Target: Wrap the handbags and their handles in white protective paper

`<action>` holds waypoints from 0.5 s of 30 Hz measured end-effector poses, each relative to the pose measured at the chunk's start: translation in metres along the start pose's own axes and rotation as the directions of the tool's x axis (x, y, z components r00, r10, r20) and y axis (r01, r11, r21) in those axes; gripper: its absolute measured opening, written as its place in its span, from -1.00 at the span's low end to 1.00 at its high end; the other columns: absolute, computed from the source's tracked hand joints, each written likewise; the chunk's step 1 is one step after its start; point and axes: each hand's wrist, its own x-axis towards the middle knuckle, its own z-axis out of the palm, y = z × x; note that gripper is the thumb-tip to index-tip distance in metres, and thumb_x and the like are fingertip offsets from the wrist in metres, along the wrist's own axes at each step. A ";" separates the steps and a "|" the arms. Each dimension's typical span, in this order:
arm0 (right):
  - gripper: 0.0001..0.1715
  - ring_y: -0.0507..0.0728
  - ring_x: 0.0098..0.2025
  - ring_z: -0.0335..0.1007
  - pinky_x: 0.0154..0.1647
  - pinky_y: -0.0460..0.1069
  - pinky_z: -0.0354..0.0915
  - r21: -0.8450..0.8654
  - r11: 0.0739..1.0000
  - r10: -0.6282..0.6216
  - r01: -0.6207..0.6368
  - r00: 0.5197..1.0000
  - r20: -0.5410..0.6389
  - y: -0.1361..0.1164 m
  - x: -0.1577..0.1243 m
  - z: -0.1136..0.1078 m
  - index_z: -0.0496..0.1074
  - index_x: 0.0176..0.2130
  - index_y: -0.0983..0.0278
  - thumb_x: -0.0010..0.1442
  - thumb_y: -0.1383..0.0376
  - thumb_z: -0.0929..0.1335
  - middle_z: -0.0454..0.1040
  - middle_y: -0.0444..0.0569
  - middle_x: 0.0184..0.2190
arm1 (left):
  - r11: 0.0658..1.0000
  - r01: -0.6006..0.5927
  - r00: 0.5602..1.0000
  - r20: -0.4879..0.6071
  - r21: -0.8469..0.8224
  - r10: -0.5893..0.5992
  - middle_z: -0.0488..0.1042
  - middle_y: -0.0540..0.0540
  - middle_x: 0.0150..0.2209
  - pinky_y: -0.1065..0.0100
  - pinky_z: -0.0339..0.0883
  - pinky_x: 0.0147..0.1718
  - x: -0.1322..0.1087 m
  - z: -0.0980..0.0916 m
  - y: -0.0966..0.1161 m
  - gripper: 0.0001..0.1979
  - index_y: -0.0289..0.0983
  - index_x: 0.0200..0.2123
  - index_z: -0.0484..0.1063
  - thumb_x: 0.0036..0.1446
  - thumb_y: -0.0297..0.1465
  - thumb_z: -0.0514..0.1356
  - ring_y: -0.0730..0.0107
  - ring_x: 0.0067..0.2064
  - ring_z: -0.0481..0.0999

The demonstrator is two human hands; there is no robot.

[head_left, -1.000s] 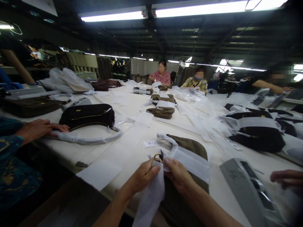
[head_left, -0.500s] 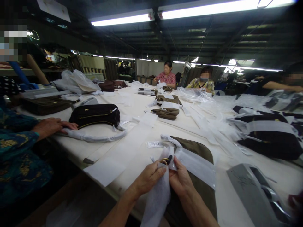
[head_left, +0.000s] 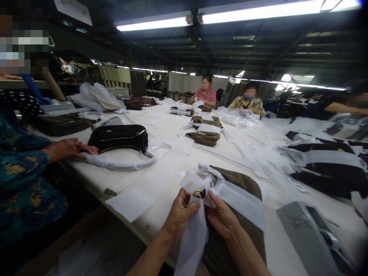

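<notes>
An olive-brown bag [head_left: 250, 230] lies in front of me with a white paper band [head_left: 240, 203] around it. My left hand [head_left: 181, 211] pinches a strip of white wrapping paper [head_left: 191, 237] beside a gold ring [head_left: 197, 194], and the strip's long end hangs down over the bag. Close by on the right, my right hand [head_left: 222, 216] has its thumb and fingers closed on the white-wrapped strap at the ring's dark end. Part of the strap is hidden by paper and fingers. Another white-wrapped piece [head_left: 211, 168] curves along the bag's top edge.
A grey tape dispenser [head_left: 304, 234] stands at right, below a black banded bag [head_left: 330, 163]. At left, a co-worker's hand [head_left: 69, 148] rests by a black bag [head_left: 119, 138]. Paper sheets [head_left: 130, 205] and several olive bags [head_left: 204, 138] lie on the white table.
The white paper above the gold ring has spread out to the left, over the label there. My left hand's fingers have shifted up around it. The view has turned slightly left.
</notes>
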 end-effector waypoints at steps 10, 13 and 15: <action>-0.65 0.09 -0.45 0.31 -0.44 -0.06 0.21 -0.731 0.669 -0.129 0.133 0.990 0.062 -0.007 -0.006 -0.006 0.46 -0.31 0.30 0.03 0.08 0.35 0.44 -0.11 -0.52 | 0.995 0.086 0.993 0.079 0.047 -0.090 0.46 -0.14 -0.19 0.30 0.25 -0.16 -0.003 -0.005 0.004 -0.54 -0.30 -0.08 0.36 -0.11 -0.36 0.31 0.23 -0.15 0.42; -0.60 0.11 -0.40 0.32 -0.39 -0.04 0.22 -0.720 0.689 -0.053 0.086 0.996 0.068 -0.015 -0.016 -0.007 0.47 -0.32 0.31 0.10 0.04 0.27 0.46 -0.07 -0.46 | 0.979 0.183 0.982 0.040 0.085 -0.186 0.48 -0.10 -0.34 0.37 0.28 -0.31 -0.004 -0.010 0.002 -0.59 -0.35 -0.15 0.42 -0.11 -0.32 0.31 0.32 -0.32 0.44; -0.57 0.14 -0.35 0.34 -0.36 -0.01 0.24 -0.724 0.688 -0.071 0.051 0.997 0.003 -0.026 -0.017 -0.009 0.48 -0.32 0.31 0.12 0.04 0.24 0.48 -0.03 -0.41 | 0.970 0.229 0.973 0.007 0.085 -0.230 0.47 -0.07 -0.39 0.41 0.26 -0.38 -0.004 -0.012 0.002 -0.58 -0.36 -0.16 0.43 -0.12 -0.30 0.31 0.39 -0.39 0.42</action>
